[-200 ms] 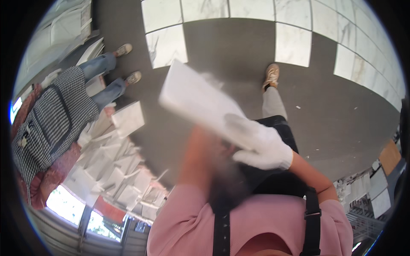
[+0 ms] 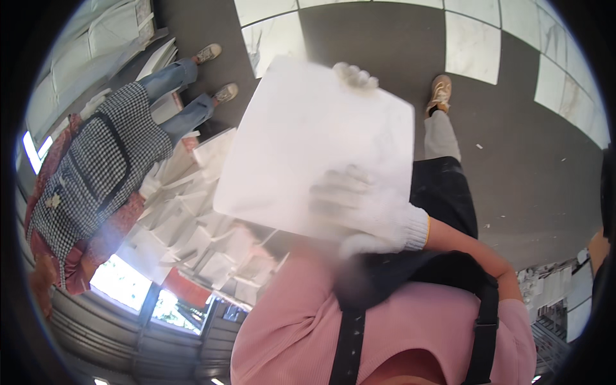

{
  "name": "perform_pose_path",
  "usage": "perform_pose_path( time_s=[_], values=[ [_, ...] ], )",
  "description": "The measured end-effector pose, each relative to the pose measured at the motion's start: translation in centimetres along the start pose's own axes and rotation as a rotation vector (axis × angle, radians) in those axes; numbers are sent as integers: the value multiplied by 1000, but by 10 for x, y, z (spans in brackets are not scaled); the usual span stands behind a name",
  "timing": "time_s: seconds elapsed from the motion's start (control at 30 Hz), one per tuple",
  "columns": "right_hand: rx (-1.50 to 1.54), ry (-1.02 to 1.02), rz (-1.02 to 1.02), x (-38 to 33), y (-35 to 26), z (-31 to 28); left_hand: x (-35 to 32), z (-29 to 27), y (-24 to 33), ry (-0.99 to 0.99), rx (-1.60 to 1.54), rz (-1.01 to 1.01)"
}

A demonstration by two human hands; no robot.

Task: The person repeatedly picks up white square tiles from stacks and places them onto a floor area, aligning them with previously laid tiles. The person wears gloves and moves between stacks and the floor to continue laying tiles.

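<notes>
Counted one white tile toward 12 o'clock, grasped at its 1 o'clock edge by one gloved left hand with fingers curled. Found one gloved right hand laid at its 5 o'clock, fingers outstretched. Noted one co-worker at 9 o'clock.

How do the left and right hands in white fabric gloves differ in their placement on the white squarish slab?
The left hand hooks its fingers over the far edge of the white squarish slab; the right hand lies across its upper face, nearer the body.
The left hand shows only its fingers; the right hand shows through to the cuff.
Both are gloved and touch the slab.
</notes>
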State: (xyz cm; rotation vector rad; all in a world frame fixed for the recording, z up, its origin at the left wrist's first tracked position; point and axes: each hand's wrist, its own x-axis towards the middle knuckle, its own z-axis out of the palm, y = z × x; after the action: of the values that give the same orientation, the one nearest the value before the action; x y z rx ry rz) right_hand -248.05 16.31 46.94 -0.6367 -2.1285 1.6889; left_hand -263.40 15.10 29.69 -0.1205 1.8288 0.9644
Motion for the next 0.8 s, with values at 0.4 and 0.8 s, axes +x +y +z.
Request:
perform_pose_path(
  time_s=[0.4, 0.8],
  values=[
    [-51, -51, 350, 2, 2, -16, -2, -14, -19, 55, 128, -51],
    [414, 791, 1006, -57, 134, -34, 54, -14, 10, 91, 215, -31]
  ],
)
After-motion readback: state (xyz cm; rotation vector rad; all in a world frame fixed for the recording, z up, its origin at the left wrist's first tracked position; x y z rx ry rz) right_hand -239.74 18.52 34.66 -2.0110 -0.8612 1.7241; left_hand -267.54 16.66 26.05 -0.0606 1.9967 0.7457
